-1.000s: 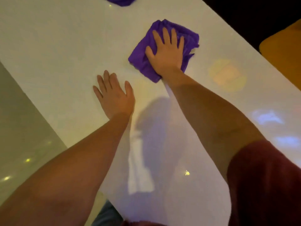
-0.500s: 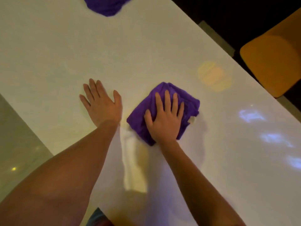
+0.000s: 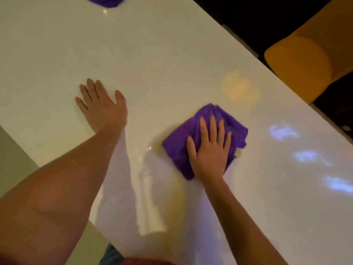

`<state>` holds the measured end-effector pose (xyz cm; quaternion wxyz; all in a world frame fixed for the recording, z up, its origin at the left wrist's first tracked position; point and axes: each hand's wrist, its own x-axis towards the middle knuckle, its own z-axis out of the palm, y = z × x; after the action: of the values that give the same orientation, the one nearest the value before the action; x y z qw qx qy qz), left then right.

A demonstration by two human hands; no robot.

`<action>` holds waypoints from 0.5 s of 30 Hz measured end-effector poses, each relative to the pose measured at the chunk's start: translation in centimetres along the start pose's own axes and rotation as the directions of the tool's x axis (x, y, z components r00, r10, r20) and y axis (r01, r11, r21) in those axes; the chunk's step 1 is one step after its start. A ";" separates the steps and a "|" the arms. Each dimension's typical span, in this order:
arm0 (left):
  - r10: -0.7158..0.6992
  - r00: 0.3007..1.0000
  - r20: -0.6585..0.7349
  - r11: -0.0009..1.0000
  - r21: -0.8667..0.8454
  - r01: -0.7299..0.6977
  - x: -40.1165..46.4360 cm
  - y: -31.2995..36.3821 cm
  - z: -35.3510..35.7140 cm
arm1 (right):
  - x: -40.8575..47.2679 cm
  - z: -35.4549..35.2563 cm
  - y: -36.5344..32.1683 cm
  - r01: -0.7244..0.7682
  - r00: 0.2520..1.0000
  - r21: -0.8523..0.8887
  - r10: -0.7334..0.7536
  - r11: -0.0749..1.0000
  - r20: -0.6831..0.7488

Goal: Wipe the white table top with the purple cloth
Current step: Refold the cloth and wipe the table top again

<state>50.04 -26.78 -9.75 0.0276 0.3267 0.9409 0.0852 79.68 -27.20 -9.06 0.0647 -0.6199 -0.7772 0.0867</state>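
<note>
Head view, the only one supplied. The right hand (image 3: 209,148) lies flat, fingers spread wide, pressing down on the bunched purple cloth (image 3: 205,139), which sits on the white desk (image 3: 152,54) at about 4 o'clock from frame centre. The palm rests on top of the cloth; the fingers are not curled round it. The left hand (image 3: 102,106) is open and flat on the bare desk at about 9 o'clock, well apart from the cloth, holding nothing.

Change noted: a second ago the cloth and right hand were farther out along the desk with the arm extended; half a second ago they lay nearer the body, just beside the left hand. They now lie off to the right, towards the desk's right edge. The left hand has kept its bracing pose.

Assessment: a wiping stroke is in progress, working rightward. The far end appears not yet covered.

A second purple cloth (image 3: 106,1) lies at 12 o'clock, cut by the frame. A yellow chair (image 3: 305,60) stands at 2 o'clock.
</note>
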 end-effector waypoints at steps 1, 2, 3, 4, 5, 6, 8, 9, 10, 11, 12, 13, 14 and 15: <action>0.005 1.000 -0.004 1.000 -0.014 -0.006 0.0 0.0 0.0 | -4.8 -0.7 2.3 -0.036 0.999 -0.010 0.036 0.999 0.002; 0.005 1.000 -0.011 1.000 -0.022 -0.006 -0.1 0.1 -0.1 | -8.6 -1.3 4.1 -0.054 0.999 -0.022 0.054 0.998 0.009; 0.006 1.000 -0.016 0.999 -0.032 -0.006 -0.1 0.2 -0.2 | -10.7 -1.7 5.3 -0.064 0.997 -0.042 0.065 0.997 0.042; 0.012 1.000 -0.016 0.999 -0.047 -0.013 -0.2 0.1 -0.4 | -11.5 -1.6 6.3 -0.068 0.994 -0.069 0.074 0.995 0.083; 0.028 0.999 -0.018 0.997 -0.073 -0.029 -0.5 0.0 -0.6 | -10.5 -1.6 6.6 -0.061 0.993 -0.080 0.068 0.995 0.099; 0.056 0.998 -0.035 0.993 -0.103 -0.060 -1.0 -0.1 -0.9 | -8.4 -1.8 6.5 -0.059 0.995 -0.070 0.065 0.996 0.077; 0.138 0.986 -0.091 0.976 -0.159 -0.151 -2.6 -0.9 -1.4 | -2.0 -2.0 5.4 -0.068 0.998 -0.042 0.069 0.997 0.015; 0.202 0.972 -0.120 0.960 -0.174 -0.221 -3.7 -1.4 -1.6 | 1.8 -2.0 4.8 -0.085 0.996 -0.032 0.085 0.996 -0.003; 0.282 0.948 -0.145 0.935 -0.178 -0.306 -5.1 -1.6 -1.6 | 5.9 -1.9 4.4 -0.100 0.995 -0.036 0.100 0.994 -0.004; 0.363 0.917 -0.163 0.904 -0.177 -0.390 -6.6 -1.6 -1.5 | 9.7 -1.9 3.9 -0.109 0.994 -0.043 0.109 0.993 0.012; 0.432 0.885 -0.171 0.871 -0.175 -0.459 -8.0 -1.1 -1.4 | 13.1 -1.8 3.5 -0.111 0.993 -0.040 0.112 0.993 0.034; 0.481 0.861 -0.166 0.842 -0.185 -0.506 -9.2 -0.2 -1.2 | 15.5 -1.8 3.1 -0.108 0.992 -0.032 0.110 0.994 0.063; 0.509 0.847 -0.152 0.820 -0.212 -0.531 -10.1 1.2 -1.1 | 16.8 -1.8 3.0 -0.102 0.991 -0.031 0.104 0.994 0.083; 0.520 0.844 -0.132 0.810 -0.238 -0.536 -10.6 2.9 -1.2 | 17.1 -1.8 2.9 -0.093 0.991 -0.034 0.095 0.995 0.089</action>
<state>60.01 -31.29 -8.12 0.0177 0.5654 0.7934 0.2247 79.03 -9.81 -8.09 0.0161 -0.6522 -0.7504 0.1061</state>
